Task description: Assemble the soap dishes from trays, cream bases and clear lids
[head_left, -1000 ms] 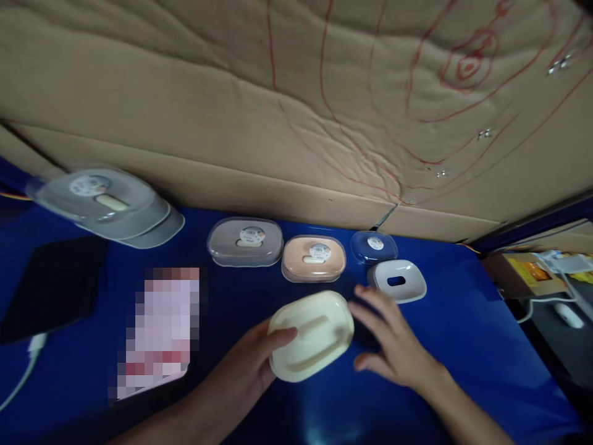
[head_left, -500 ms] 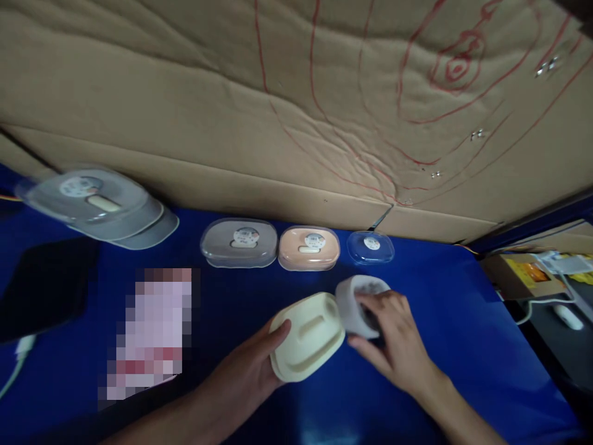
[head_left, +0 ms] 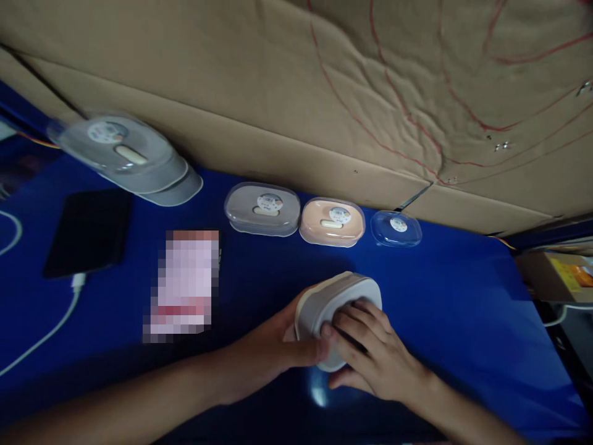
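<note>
A grey oval container [head_left: 315, 309] is held between both hands above the blue table, its hollow side facing me. Behind it shows the edge of a cream piece [head_left: 303, 301], pressed against it. My left hand [head_left: 287, 346] grips the two from the left, its thumb over the grey rim. My right hand [head_left: 370, 352] has its fingers inside the hollow of the grey container and its thumb below the rim. Farther back lie a grey lidded box [head_left: 245, 213], a peach lidded box [head_left: 310, 230] and a clear lid [head_left: 386, 233] with a round sticker.
Stacked grey boxes [head_left: 162, 190] stand at the back left. A black tablet [head_left: 90, 232] with a white cable and a pixelated flat item [head_left: 188, 278] lie left on the blue table [head_left: 445, 309]. Cardboard [head_left: 208, 74] rises behind. A carton [head_left: 551, 275] sits at the right.
The grey container and cream piece, side by side before, are now together, the grey one in front. My left thumb has moved onto the grey rim. The camera view has shifted.
</note>
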{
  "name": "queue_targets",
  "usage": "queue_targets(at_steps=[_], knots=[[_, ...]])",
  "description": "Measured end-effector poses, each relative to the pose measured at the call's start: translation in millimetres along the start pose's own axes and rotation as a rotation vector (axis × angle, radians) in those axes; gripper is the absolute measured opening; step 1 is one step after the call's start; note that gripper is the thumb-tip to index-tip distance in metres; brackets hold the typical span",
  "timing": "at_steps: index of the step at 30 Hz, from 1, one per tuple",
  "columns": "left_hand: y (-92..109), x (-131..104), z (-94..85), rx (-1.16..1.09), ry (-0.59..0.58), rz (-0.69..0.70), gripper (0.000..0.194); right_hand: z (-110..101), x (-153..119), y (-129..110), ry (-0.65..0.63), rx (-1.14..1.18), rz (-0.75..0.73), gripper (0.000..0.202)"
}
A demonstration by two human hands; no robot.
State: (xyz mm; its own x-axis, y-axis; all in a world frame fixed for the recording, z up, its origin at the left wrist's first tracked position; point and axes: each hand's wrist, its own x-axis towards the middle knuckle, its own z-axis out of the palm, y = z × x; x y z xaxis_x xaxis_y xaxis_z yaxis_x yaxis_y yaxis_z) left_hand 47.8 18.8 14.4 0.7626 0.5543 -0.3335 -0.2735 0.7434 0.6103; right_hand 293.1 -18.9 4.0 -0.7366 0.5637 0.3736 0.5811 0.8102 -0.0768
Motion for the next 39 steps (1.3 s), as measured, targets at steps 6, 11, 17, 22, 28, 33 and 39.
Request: queue_targets(at_steps=[6,11,17,22,28,33,39], knots=[[2.0,3.2,-3.4,0.043,0.021,0.031,0.076,3.2,-11.1,14.3,-0.056,0.004,0.021,0.077],[3.2,1.3,-8.2,0.140,0.029,0.003,0.074,1.3,-14.8,18.6,-0.061,-0.034,0.023,0.069],[5.3,0.7,-9.0,0.125,0.075,-0.012,0.077,2.4,-28.0,29.3,0.042,0.041,0.097,0.074],[8.0,3.2,-10.4,0.123,0.192,-0.027,0.070,2.2,-27.9,66.8,0.100,-0.013,0.653,0.069],[6.6,2.6,-12.6,0.084,0.181,-0.057,0.072,5.2,-30.8,90.5,-0.029,-0.149,0.799,0.063],[5.2,4.4,-13.6,0.060,0.179,-0.062,0.070,-2.4,-28.4,78.7,0.000,-0.215,0.729,0.065],[9.6,3.9,-11.8,0.018,0.176,-0.091,0.064,-0.6,-33.5,87.2,-0.086,-0.112,0.690,0.069]])
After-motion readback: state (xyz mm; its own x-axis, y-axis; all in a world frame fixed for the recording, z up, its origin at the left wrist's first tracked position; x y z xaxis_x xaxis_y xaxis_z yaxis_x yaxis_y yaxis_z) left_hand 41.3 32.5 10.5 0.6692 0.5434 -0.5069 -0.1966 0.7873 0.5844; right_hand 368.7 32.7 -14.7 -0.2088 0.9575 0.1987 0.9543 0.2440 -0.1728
